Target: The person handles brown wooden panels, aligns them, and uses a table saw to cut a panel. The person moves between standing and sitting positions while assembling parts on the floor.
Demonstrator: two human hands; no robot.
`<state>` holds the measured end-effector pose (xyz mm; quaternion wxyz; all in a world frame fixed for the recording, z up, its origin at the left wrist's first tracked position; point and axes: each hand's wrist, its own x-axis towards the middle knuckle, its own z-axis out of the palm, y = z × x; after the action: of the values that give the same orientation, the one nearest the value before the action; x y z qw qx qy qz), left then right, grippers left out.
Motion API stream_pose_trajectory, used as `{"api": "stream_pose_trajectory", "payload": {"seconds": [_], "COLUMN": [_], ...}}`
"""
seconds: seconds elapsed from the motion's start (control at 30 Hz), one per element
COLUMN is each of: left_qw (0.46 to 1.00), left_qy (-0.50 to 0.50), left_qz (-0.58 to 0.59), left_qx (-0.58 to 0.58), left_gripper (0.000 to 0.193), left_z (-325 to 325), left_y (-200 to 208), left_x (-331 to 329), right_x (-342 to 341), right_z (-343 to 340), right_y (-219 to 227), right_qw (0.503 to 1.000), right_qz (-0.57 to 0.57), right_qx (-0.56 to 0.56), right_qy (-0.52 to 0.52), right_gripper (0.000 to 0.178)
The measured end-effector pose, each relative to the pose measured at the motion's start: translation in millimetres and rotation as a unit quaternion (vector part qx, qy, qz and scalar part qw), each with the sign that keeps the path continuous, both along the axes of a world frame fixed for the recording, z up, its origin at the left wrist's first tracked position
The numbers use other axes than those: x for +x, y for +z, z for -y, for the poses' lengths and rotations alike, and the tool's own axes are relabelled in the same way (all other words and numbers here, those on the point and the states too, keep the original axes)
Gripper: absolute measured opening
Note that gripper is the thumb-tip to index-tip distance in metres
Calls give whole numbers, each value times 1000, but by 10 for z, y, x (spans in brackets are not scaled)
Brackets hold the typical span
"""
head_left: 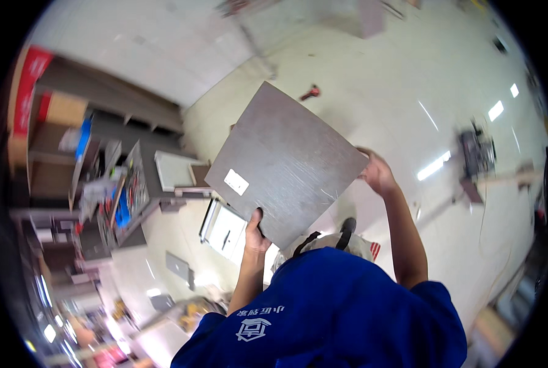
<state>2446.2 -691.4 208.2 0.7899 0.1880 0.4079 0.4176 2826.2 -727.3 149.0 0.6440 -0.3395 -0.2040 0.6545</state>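
Well, far to the left is a brown shelf unit [45, 175], and beside it lies a pile of small things with a blue wrap [122, 211], maybe put there to be out of the way. Next comes a big grey board [286, 153], up in the air over the floor [390, 80], with a white label [236, 182] near its left corner. The left hand [256, 236] has it by the lower left edge, close to the bottom corner: the thumb lies on top and the other fingers are hidden, but they seem to pinch it from below. A red thing [311, 92] lies on the floor past the upper right edge. The right hand [379, 172] bends its fingers round the right corner; how hard they press, I cannot tell. Hands set well apart likely stop such a wide board from tipping. Farthest right, a dark machine [477, 153] rests on the floor.
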Motion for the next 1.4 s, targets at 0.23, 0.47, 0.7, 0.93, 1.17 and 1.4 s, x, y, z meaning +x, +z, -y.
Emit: {"api": "stream_pose_trajectory", "payload": {"seconds": [0.23,0.47,0.7,0.93,1.17,1.4], "left_qw": [984,957,954,963,938,968], "left_qy": [122,178,188,152,253,29], "left_qz": [112,197,190,185,181,-117], "left_qx": [71,114,136,121,154,222], "left_gripper": [66,65,64,66,67,59], "left_z": [490,595,333,187,206,-184], "left_y": [-8,4,-56,-109,-420,-171], "left_x": [-958,-1711,-2465,-2794,-3430,-3301], "right_x": [-1359,-2950,-4135,-4584,-4056,-3238], "right_z": [263,26,-1087,-1402,-1343,-985], "right_y": [-953,-1361,599,935,766,630], "right_qw": [929,794,940,984,991,994], "right_qz": [60,314,-244,-21,64,58], "right_qx": [-160,18,23,33,10,-15], "right_qy": [328,521,239,171,121,91], "right_gripper": [45,44,66,52,43,42]}}
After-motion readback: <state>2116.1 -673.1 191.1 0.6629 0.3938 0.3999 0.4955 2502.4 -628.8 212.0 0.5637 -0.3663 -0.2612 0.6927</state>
